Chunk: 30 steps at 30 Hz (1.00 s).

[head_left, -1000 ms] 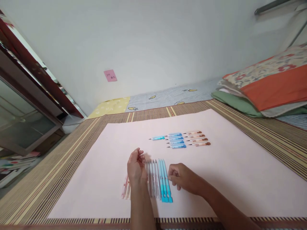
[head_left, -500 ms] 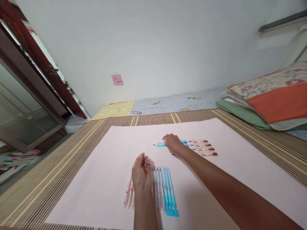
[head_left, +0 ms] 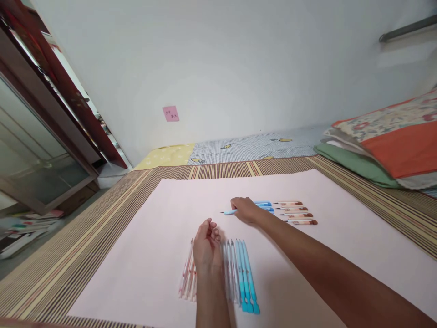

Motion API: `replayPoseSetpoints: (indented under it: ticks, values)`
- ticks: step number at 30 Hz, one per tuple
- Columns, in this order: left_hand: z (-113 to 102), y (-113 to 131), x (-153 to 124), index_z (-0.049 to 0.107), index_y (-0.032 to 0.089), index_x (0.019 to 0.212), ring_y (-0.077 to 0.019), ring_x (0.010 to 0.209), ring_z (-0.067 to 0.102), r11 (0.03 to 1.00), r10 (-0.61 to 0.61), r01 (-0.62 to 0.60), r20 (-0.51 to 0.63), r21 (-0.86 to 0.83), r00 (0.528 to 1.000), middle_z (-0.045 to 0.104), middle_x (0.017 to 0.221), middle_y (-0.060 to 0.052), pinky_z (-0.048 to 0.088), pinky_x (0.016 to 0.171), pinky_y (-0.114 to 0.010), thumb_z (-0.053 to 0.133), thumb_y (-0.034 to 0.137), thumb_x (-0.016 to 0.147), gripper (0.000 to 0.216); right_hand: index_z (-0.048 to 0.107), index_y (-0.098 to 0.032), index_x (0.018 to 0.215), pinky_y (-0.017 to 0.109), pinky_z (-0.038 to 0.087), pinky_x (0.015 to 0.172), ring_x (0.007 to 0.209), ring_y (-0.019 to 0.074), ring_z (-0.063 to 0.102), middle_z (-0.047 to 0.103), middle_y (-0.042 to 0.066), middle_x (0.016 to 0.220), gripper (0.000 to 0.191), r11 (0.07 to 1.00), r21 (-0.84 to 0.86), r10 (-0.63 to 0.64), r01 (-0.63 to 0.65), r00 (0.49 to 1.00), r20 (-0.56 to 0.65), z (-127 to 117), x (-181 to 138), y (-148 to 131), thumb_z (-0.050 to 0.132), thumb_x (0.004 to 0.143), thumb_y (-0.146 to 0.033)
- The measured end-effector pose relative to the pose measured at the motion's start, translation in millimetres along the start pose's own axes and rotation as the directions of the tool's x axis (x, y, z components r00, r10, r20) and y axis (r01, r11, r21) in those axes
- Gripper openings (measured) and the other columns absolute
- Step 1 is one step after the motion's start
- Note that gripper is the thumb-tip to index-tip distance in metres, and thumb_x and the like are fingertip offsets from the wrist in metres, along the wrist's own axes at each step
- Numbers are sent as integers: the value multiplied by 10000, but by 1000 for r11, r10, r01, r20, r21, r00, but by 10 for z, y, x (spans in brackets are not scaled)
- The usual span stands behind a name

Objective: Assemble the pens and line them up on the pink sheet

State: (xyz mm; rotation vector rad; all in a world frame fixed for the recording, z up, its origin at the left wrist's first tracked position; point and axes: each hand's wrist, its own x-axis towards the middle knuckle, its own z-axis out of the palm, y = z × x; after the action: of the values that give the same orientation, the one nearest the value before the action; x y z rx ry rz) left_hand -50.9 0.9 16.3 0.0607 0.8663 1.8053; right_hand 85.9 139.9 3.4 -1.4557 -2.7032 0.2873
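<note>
My right hand [head_left: 246,210] reaches forward over the pale pink sheet [head_left: 143,237] and its fingers are closed on a light blue pen part [head_left: 229,212] with a dark tip pointing left. Just right of it lie more blue pen parts [head_left: 266,206] and a row of brown-capped pen parts [head_left: 296,212]. My left hand [head_left: 207,245] hovers nearer me with fingers loosely curled, nothing visible in it. Under and beside it lie pink barrels [head_left: 187,275], clear barrels [head_left: 230,269] and blue barrels [head_left: 247,278] side by side.
The pink sheet lies on a striped woven mat [head_left: 82,237]. Folded bedding and pillows [head_left: 385,141] are stacked at the right. A glass-fronted cabinet [head_left: 37,150] stands at the left with magazines [head_left: 23,228] on the floor. A pink sticky note [head_left: 170,113] is on the wall.
My right hand left the near row of barrels, reached forward to the far blue pen parts and closed on the leftmost one. My left hand stayed above the near row.
</note>
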Motion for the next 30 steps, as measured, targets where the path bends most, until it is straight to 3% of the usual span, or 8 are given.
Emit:
replayPoseSetpoints:
  ticks: [6, 15, 22, 27, 30]
  values:
    - [11, -2, -14, 655, 97, 809, -63, 449, 517, 1000, -16, 16, -1, -5, 1000, 619, 628, -14, 371, 405, -152, 692, 115, 755, 68, 667, -175, 954, 285, 380, 753, 964, 229, 646, 715, 93, 1047, 207, 995, -29, -92, 93, 995, 25, 3, -10, -102, 574, 798, -76]
    - [50, 3, -46, 643, 103, 808, -63, 454, 501, 999, -34, 33, -16, -28, 999, 614, 628, -19, 362, 407, -157, 654, 106, 787, 23, 662, -89, 1081, 335, 460, 829, 1055, 297, 647, 689, 211, 1129, 306, 991, -96, -90, 94, 995, 45, 27, -15, -289, 544, 804, -30]
    - [25, 21, -25, 646, 101, 818, -63, 463, 501, 996, -48, 46, -19, -72, 999, 604, 636, -17, 365, 410, -155, 605, 90, 825, 43, 690, -105, 997, 308, 450, 716, 958, 297, 686, 724, 194, 1067, 216, 997, -48, -55, 61, 990, 128, -176, -75, -290, 630, 789, -114]
    - [-9, 29, 5, 651, 104, 821, -64, 472, 504, 996, -56, 55, -12, -74, 998, 601, 649, -19, 373, 416, -155, 622, 96, 815, 30, 659, -155, 774, 271, 352, 571, 742, 242, 669, 719, 118, 824, 93, 999, 25, -25, 20, 980, 199, -360, -377, -242, 726, 750, -215]
    - [-6, 21, 6, 653, 110, 818, -62, 473, 500, 996, -56, 56, -7, -70, 998, 602, 648, -18, 374, 416, -153, 624, 96, 811, 33, 615, -182, 761, 261, 292, 542, 689, 207, 628, 692, 78, 791, 92, 997, 61, 29, -42, 979, 199, -368, -696, -139, 693, 736, -140]
